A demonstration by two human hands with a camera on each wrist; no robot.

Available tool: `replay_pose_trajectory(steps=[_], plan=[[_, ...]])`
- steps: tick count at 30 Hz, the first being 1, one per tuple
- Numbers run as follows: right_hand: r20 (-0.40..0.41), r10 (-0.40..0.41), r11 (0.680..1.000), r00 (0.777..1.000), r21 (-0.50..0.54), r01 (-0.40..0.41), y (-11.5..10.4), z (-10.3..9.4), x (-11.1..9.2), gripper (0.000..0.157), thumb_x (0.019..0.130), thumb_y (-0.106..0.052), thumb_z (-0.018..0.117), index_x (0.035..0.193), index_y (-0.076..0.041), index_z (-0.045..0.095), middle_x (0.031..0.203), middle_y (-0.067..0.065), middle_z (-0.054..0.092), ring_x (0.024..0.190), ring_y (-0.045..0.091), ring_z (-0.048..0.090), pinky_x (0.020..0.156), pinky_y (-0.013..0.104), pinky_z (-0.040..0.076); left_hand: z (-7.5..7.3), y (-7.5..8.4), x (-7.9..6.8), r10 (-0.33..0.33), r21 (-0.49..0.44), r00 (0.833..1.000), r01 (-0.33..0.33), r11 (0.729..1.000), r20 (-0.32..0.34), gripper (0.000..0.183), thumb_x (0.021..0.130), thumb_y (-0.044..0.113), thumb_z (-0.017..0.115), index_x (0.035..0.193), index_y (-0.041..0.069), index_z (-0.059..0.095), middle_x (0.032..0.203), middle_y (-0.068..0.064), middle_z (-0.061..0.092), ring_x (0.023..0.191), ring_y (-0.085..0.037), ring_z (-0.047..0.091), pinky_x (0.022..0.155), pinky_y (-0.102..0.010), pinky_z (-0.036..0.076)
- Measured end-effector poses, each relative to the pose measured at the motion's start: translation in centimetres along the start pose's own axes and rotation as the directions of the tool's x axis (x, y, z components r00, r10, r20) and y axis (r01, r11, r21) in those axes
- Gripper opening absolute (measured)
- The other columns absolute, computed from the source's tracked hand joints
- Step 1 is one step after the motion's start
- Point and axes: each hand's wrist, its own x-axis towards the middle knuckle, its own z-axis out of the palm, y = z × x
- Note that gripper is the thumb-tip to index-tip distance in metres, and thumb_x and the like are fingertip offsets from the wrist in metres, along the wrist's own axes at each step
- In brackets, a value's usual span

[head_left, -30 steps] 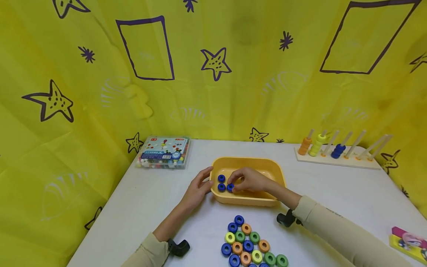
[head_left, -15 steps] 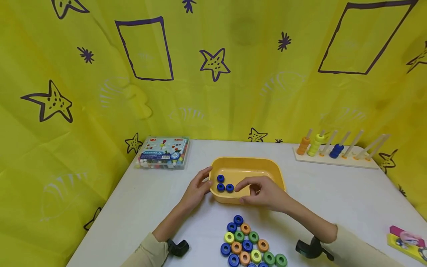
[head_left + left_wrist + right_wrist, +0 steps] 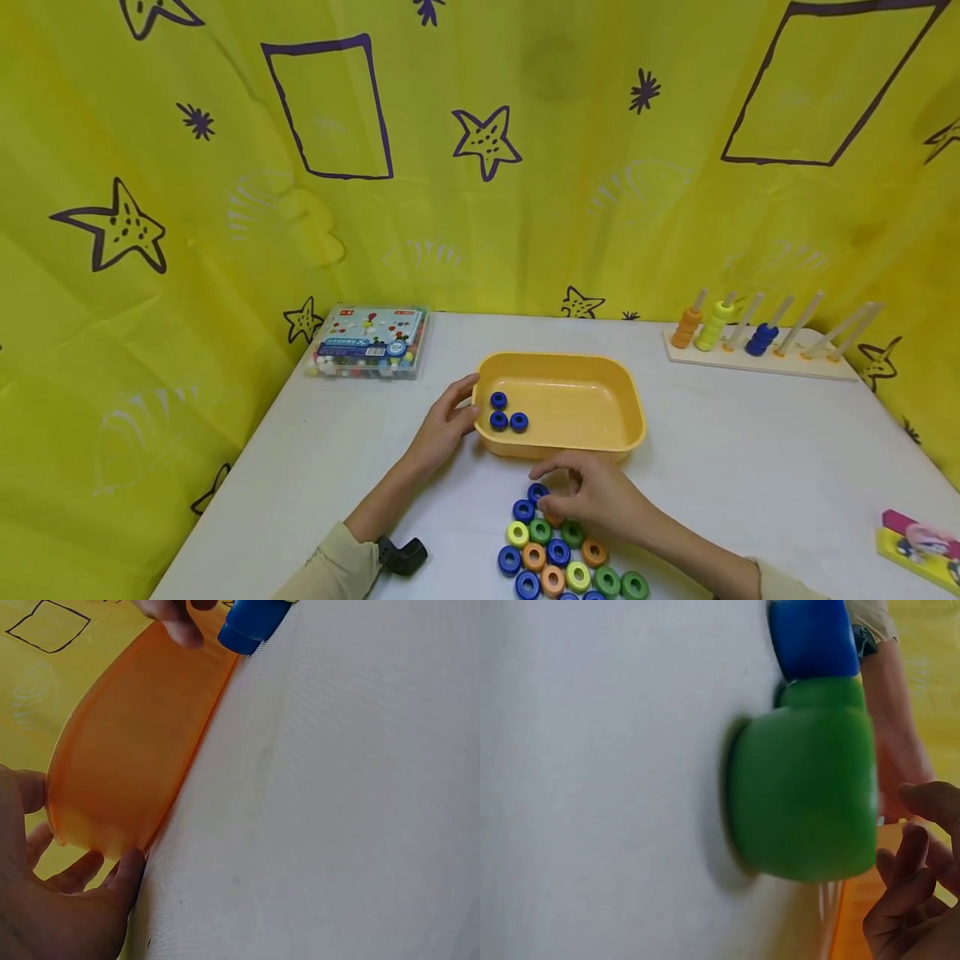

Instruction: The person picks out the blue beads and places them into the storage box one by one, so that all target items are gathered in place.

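A yellow-orange plastic tray (image 3: 577, 446) stands in the middle of the table in the head view. Three blue ring beads (image 3: 498, 421) lie in its left end. My left hand (image 3: 441, 429) holds that end, fingers and thumb bent against the outer wall, as the left wrist view also shows. In front of the tray my right hand (image 3: 600, 496) hovers over a group of ring beads, thumb and index finger apart on either side of a blue ring bead (image 3: 537, 492). An orange ring bead behind the hand is mostly hidden. A green bead (image 3: 806, 795) looms large in the right wrist view.
Several blue, orange, green and yellow ring beads (image 3: 558, 552) lie together at the front. A wooden peg rack (image 3: 750, 360) with stacked beads stands back right. At the back left is a clear box (image 3: 371, 343) of small parts. A colourful flat piece (image 3: 918, 546) lies far right.
My right hand has left the blue beads in the tray and come toward me, over the loose beads in front. My left hand stays at the tray's end.
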Motion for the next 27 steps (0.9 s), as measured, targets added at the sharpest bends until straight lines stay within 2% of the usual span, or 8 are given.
replay_pose_trajectory(steps=[3,12,20,22,27], plan=[[0.003,0.018,1.0,1.0,0.007,-0.018,0.4,0.3,0.4,0.026,0.076,-0.033,0.075,0.1,-0.026,0.069,0.066,-0.005,0.056,0.049,0.009,0.048,0.044,0.024,0.042,0.1,1.1,-0.4,-0.006,-0.004,1.0,0.006,1.0,0.016,0.048,0.097,0.008,0.047,0.143,0.008,0.034,0.142,-0.02,0.033,0.121,-0.036,0.045,0.091,-0.035,0.046],[0.013,0.003,1.0,1.0,-0.009,-0.002,1.2,0.9,1.2,0.021,0.075,-0.03,0.076,0.094,-0.026,0.069,0.084,-0.012,0.063,0.05,0.008,0.049,0.046,0.024,0.043,0.1,1.4,-0.6,0.0,0.007,1.0,0.0,1.0,0.019,0.048,0.097,0.008,0.047,0.143,0.008,0.034,0.142,-0.02,0.034,0.122,-0.035,0.045,0.091,-0.035,0.046],[-0.011,-0.018,1.0,1.0,-0.019,0.017,1.3,1.1,1.2,0.019,0.075,-0.03,0.077,0.091,-0.025,0.068,0.088,-0.015,0.064,0.066,0.007,0.054,0.059,0.025,0.045,0.1,1.3,-0.5,0.003,-0.002,1.0,-0.003,1.0,0.021,0.048,0.097,0.008,0.047,0.143,0.009,0.034,0.141,-0.02,0.035,0.121,-0.035,0.045,0.092,-0.037,0.045],[-0.02,-0.022,1.0,1.0,-0.009,0.022,1.1,1.1,1.0,0.018,0.076,-0.029,0.076,0.092,-0.025,0.068,0.087,-0.014,0.064,0.068,0.007,0.055,0.06,0.024,0.046,0.1,1.3,-0.5,0.003,-0.001,1.0,-0.003,1.0,0.024,0.048,0.097,0.008,0.047,0.143,0.008,0.034,0.141,-0.02,0.035,0.121,-0.035,0.045,0.092,-0.037,0.045],[-0.037,-0.011,1.0,0.999,0.023,0.012,0.1,0.4,0.2,0.015,0.077,-0.031,0.075,0.09,-0.027,0.069,0.07,-0.01,0.062,0.053,0.007,0.052,0.047,0.024,0.045,0.1,1.3,-0.5,-0.002,0.003,1.0,0.002,1.0,0.023,0.048,0.096,0.008,0.047,0.143,0.008,0.034,0.141,-0.02,0.035,0.121,-0.035,0.045,0.091,-0.037,0.046]])
